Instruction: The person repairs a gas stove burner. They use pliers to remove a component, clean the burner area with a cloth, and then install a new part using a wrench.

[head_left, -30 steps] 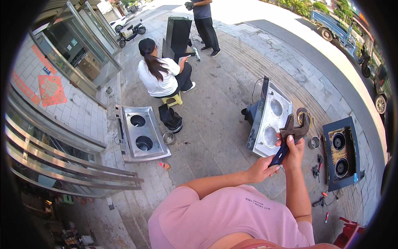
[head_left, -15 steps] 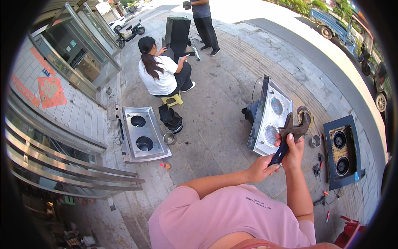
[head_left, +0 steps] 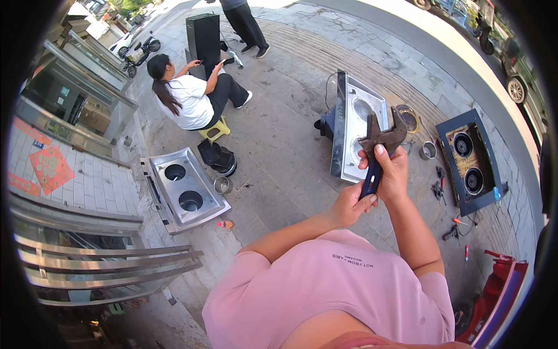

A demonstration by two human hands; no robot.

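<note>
A big rusty-brown adjustable wrench point(head_left: 381, 137) with a dark blue handle is held up in front of my chest, jaws upward. My right hand point(head_left: 393, 173) is closed around it just below the head, thumb on the metal. Lower down, my left hand point(head_left: 350, 206) grips the end of the handle. Behind the wrench, apart from it as far as I can tell, a silver range hood point(head_left: 372, 96) with two round openings stands tilted on the pavement. The wrench and my right hand hide part of its lower opening.
On the left lies another silver hood point(head_left: 187, 160), near a black fan housing point(head_left: 218, 158) and a metal ring point(head_left: 222, 185). At right are a dark hood point(head_left: 494, 160), a wire coil point(head_left: 408, 119) and scattered tools point(head_left: 440, 186). A person point(head_left: 186, 99) sits on a yellow stool; another stands behind.
My view has turned, so the surroundings sit further left and higher in the picture. Both hands keep their hold on the wrench, which appears slightly lower and further left.
</note>
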